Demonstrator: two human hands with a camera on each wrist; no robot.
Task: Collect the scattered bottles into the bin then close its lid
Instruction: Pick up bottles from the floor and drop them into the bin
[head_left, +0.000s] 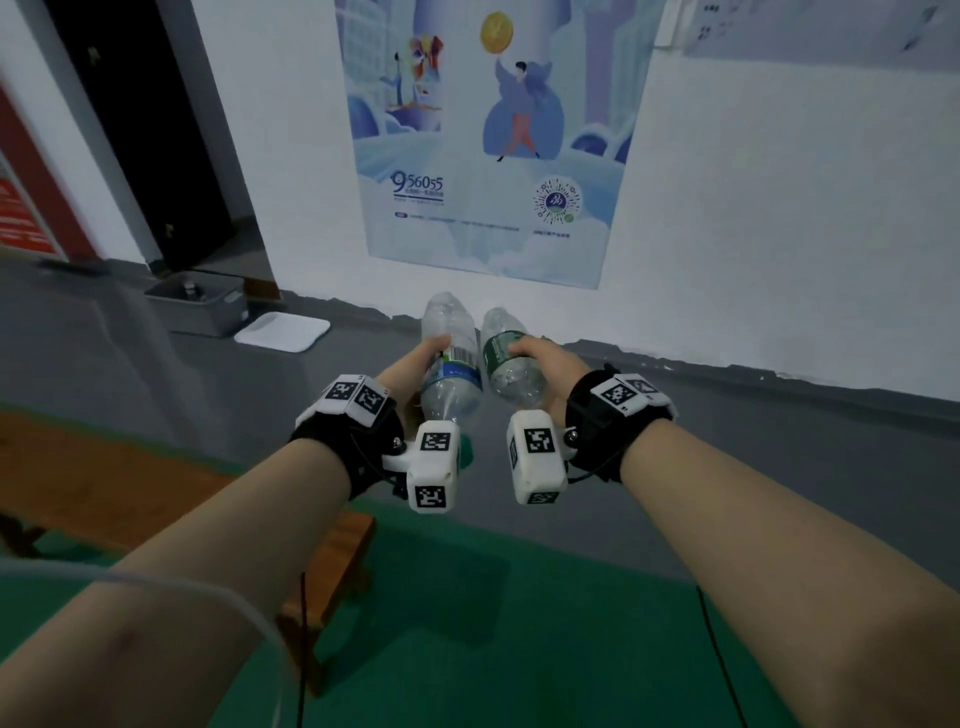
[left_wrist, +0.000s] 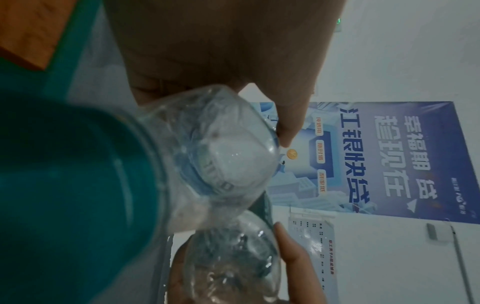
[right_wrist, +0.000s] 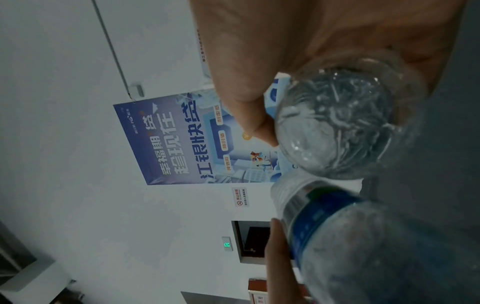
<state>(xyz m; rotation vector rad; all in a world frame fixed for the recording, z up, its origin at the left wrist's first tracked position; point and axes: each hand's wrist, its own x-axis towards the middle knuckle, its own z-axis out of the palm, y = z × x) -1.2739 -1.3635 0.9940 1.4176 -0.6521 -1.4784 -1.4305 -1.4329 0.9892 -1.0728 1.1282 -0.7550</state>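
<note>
Left hand (head_left: 415, 364) grips the blue-labelled bottle (head_left: 451, 364); right hand (head_left: 545, 364) grips the green-labelled bottle (head_left: 511, 358), fingers curled round.

Ahead of me a white wall (head_left: 753, 218) carries a pale blue poster (head_left: 488, 140), its paint ragged where it meets the grey floor (head_left: 727, 441). Far left a dark doorway (head_left: 140, 130) opens beside a red board (head_left: 26, 197). Near me lies green matting (head_left: 493, 623), with a wooden bench (head_left: 104, 483) at my left.
</note>
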